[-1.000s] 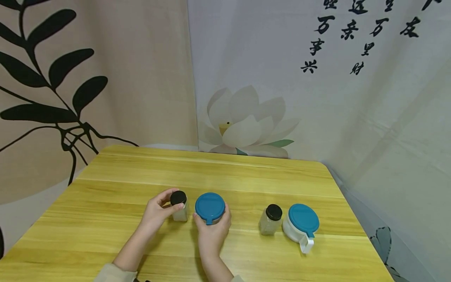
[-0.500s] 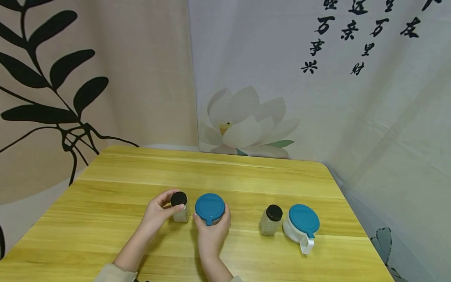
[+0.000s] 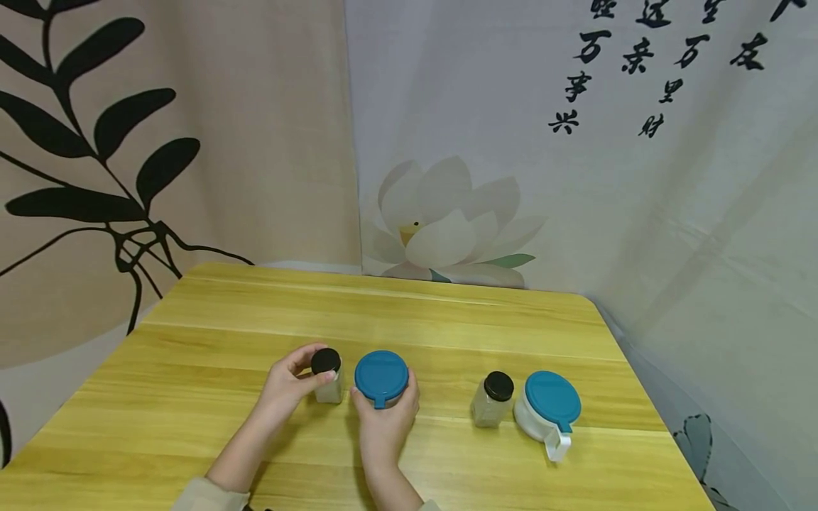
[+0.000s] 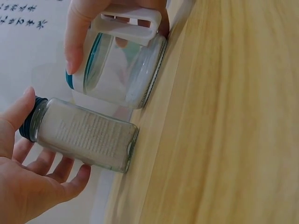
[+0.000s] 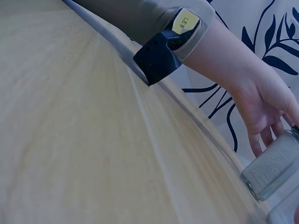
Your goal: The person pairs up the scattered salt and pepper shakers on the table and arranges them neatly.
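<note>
My left hand [image 3: 289, 377] pinches a square glass spice jar [image 4: 86, 135] by its black cap [image 3: 326, 360], thumb on one side and fingers on the other. Printed text covers the jar's side, and it stands upright on the table. Just right of it, my right hand [image 3: 388, 426] grips a round clear glass jar [image 4: 117, 70] with a blue flip lid [image 3: 381, 375]. A white handle [image 4: 133, 24] on this jar shows under the right hand's fingers in the left wrist view. In the right wrist view, the spice jar [image 5: 273, 165] and left hand [image 5: 261, 105] appear at the right.
To the right on the wooden table [image 3: 447, 468] stand a second black-capped spice jar [image 3: 491, 401] and, beside it, another blue-lidded jar [image 3: 551, 401] whose white handle points toward me. Behind the table hangs a printed curtain [image 3: 447, 142].
</note>
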`<state>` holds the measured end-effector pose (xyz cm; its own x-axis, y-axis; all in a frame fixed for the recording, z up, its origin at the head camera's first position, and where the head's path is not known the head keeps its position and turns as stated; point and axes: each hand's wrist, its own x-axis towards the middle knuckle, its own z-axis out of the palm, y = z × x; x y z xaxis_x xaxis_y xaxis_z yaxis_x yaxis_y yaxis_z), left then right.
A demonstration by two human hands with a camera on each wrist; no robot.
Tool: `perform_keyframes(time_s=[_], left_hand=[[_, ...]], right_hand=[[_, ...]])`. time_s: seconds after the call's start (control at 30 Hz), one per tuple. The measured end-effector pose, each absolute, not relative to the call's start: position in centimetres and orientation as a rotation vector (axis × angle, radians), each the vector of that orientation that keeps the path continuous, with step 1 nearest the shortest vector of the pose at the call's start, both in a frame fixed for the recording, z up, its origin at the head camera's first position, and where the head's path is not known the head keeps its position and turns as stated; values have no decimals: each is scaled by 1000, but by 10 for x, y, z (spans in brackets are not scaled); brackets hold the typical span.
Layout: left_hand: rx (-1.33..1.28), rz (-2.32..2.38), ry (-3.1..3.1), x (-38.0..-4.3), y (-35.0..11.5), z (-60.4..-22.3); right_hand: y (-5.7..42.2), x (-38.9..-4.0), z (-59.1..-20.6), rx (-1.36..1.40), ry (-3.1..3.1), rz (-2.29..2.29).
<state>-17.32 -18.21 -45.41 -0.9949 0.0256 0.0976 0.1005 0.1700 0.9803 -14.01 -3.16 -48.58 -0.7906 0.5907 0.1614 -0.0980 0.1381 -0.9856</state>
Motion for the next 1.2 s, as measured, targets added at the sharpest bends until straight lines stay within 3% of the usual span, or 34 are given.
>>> perform_keyframes(time_s=[1.2], left_hand=[[-158, -2009, -2392, -177, -181, -455]], right_hand=[[-30, -139, -487, -437, -1917, 1709]])
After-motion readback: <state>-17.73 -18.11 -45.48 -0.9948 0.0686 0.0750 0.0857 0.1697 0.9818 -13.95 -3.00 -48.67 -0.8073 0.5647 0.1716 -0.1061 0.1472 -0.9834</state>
